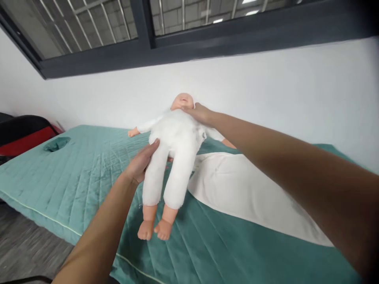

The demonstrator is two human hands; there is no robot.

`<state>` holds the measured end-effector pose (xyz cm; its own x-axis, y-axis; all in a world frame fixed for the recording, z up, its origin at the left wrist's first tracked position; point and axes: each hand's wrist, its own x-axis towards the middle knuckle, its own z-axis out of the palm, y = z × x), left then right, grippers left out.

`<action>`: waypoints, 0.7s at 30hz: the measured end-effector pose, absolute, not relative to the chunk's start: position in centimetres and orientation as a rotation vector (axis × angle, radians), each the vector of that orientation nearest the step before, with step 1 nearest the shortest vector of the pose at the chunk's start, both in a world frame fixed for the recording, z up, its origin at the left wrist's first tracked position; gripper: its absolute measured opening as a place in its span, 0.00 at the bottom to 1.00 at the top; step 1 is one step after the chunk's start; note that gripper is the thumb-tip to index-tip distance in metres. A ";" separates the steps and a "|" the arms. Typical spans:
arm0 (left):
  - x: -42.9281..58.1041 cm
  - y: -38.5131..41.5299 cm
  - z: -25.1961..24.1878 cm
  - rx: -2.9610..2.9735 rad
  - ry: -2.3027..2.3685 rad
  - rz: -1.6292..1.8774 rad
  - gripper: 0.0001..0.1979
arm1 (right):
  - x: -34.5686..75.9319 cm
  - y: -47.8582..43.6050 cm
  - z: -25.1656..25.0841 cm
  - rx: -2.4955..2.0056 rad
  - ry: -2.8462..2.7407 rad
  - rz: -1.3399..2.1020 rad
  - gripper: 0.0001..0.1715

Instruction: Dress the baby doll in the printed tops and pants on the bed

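A baby doll (177,136) with a white cloth body and pink plastic head, hands and feet is held face up, its feet toward me. My left hand (143,161) grips it at the hip and upper leg; the thumb lies on top, and fingertips show between the legs from beneath. At the neck and shoulder, my right hand (199,113) has hold of the doll, with its far fingers hidden behind. Both doll arms stretch out sideways. Beside the doll, a white cloth (251,189) lies spread out, partly covered by my right forearm.
Under everything is a green quilted bed (89,169) with a face hole (57,144) at its left end. A white wall (266,86) and a dark window frame (183,45) stand behind. To the left is a black and red chair (25,136).
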<state>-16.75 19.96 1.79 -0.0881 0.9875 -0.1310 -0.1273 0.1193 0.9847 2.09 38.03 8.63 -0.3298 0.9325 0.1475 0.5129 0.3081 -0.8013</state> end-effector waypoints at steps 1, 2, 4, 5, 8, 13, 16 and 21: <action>-14.5 19.7 2.0 1.005 1.210 1.231 0.25 | 4.4 37.4 9.4 -1.315 -1.940 0.854 0.39; -12.1 19.4 2.0 1.017 1.177 1.217 0.25 | 6.8 36.7 9.9 -1.364 -1.919 0.829 0.42; -7.2 18.9 1.3 1.009 1.108 1.177 0.25 | 12.1 35.3 10.3 -1.480 -1.883 0.771 0.46; -4.7 18.6 0.8 0.993 1.068 1.153 0.26 | 14.8 34.6 10.0 -1.530 -1.869 0.747 0.46; 1.9 17.7 -1.2 0.942 0.932 1.076 0.30 | 22.3 32.4 8.3 -1.622 -1.840 0.727 0.39; 8.0 17.2 -4.0 0.893 0.811 0.969 0.30 | 29.9 30.5 3.8 -1.750 -1.708 0.711 0.42; 8.6 17.6 -5.3 0.869 0.870 0.920 0.30 | 30.9 31.1 1.4 -1.724 -1.713 0.742 0.43; 8.0 18.1 -7.3 0.829 0.909 0.921 0.33 | 29.6 33.1 -1.2 -1.831 -1.699 0.778 0.56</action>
<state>7.99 18.07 -7.26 0.3154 0.9072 -0.2786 -0.2908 0.3718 0.8816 29.55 33.13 -1.18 0.0479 0.9969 -0.0624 0.6985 -0.0781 -0.7113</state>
